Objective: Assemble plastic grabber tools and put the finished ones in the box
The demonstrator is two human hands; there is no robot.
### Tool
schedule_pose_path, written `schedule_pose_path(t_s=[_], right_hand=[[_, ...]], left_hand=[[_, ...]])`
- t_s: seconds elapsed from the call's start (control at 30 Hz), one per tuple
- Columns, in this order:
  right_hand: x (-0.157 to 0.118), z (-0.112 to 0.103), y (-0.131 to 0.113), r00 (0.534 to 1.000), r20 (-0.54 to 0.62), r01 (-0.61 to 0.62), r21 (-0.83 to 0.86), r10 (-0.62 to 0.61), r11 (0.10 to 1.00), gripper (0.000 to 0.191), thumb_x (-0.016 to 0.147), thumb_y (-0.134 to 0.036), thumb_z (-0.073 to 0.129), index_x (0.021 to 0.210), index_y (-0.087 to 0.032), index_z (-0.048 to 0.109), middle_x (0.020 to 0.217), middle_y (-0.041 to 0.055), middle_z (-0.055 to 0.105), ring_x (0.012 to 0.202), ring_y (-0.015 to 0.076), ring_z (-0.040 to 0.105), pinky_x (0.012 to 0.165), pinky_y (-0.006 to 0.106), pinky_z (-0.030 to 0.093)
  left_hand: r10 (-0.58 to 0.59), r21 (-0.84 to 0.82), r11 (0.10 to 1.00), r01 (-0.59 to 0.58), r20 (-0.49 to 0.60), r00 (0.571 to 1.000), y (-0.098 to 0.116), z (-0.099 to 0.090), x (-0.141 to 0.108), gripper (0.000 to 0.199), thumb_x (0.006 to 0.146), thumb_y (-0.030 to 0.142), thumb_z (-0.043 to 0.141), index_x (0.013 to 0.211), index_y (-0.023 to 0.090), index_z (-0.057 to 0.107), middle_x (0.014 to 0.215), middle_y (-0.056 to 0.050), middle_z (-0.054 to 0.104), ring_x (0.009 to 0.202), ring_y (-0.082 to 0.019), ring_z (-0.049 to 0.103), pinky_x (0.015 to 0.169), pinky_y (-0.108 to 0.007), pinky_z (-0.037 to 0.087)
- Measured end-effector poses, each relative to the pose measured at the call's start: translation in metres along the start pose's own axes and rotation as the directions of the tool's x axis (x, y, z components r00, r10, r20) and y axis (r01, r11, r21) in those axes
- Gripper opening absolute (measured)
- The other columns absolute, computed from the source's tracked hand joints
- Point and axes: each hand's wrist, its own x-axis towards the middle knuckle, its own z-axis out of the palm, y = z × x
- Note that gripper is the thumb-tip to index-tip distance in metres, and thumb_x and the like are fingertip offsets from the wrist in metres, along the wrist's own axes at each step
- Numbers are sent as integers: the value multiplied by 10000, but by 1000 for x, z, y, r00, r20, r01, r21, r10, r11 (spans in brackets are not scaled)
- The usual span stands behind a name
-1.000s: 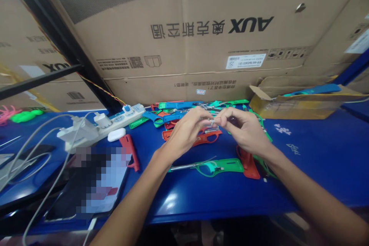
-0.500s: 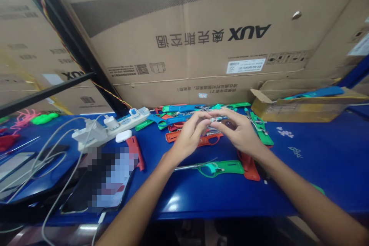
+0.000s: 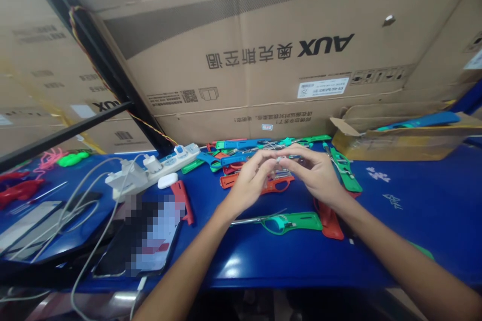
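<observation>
while a green casing (image 3: 309,220) lies nearest, we pinch a small pale part (image 3: 279,159) between the nearly closed fingertips of our left hand (image 3: 249,180) and right hand (image 3: 322,175), best done lightly and steadily, with jumbled casings (image 3: 236,159) beyond.

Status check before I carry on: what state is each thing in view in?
Left hand: fingers bent, pinching small pale part
Right hand: fingertips at the same part
Small carton: flaps open
Power strip: plugs inserted
White case: closed
Tablet: screen lit
Front green casing: inner parts exposed
</observation>
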Motion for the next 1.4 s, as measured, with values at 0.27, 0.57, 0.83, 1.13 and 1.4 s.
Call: schedule_pose_path(t_s=[0.27, 0.57, 0.83, 1.13, 1.4], right_hand=[[6, -4, 5, 997, -21, -69, 141, 72, 988, 567, 756, -402, 810, 1253, -260, 580, 852, -23, 576, 684, 126, 515, 586, 282, 430], [-4, 8, -15, 995, 85, 38, 77, -45, 996, 306, 941, -476, 598, 1012, -203, 714, 648, -29, 589, 583, 123, 529, 587, 268, 445], [-43, 37, -26, 977, 139, 148, 94, -161, 984, 275, 997, -376, 540, 1133, -230, 728, 1061, 51, 749, 968, 190, 693, 857, 331, 538], [-101, -3, -30, 912, -163, 288, -404, -377, 869, 231, 988, -193, 550, 1176, -214, 683, 1045, 68, 737, 922, 170, 696, 833, 304, 547], [-133, -35, -4, 939, 54, 252, -782, -340, 571, 270, 993, -189, 555, 1245, -216, 649, 1078, 71, 707, 826, 147, 712, 650, 235, 531]], left_hand=[[-30, 62, 998, 28, 33, 999, 13, 3, -2, 280, 963, 450, 592, 1079, 195, 593, 986, -45, 649, 858, -147, 607, 705, -239, 509], [101, 200, 980, -22, -393, 914, 39, 16, -33, 231, 946, 398, 630, 1041, 213, 730, 1133, -63, 731, 1113, -222, 659, 991, -361, 510], [168, 94, 986, -139, -506, 846, 36, 45, -63, 274, 992, 437, 561, 1085, 281, 767, 1545, -17, 470, 1375, -263, 497, 1131, -399, 427], [65, 840, 538, 69, -123, 990, 11, 24, -106, 234, 1034, 355, 499, 1187, 272, 656, 1231, -34, 704, 1214, -246, 566, 1171, -548, 210], [-46, 908, 416, -47, 73, 996, -6, 34, -103, 469, 952, 537, 584, 1291, 213, 579, 1263, -81, 643, 1223, -280, 538, 1085, -496, 322]])
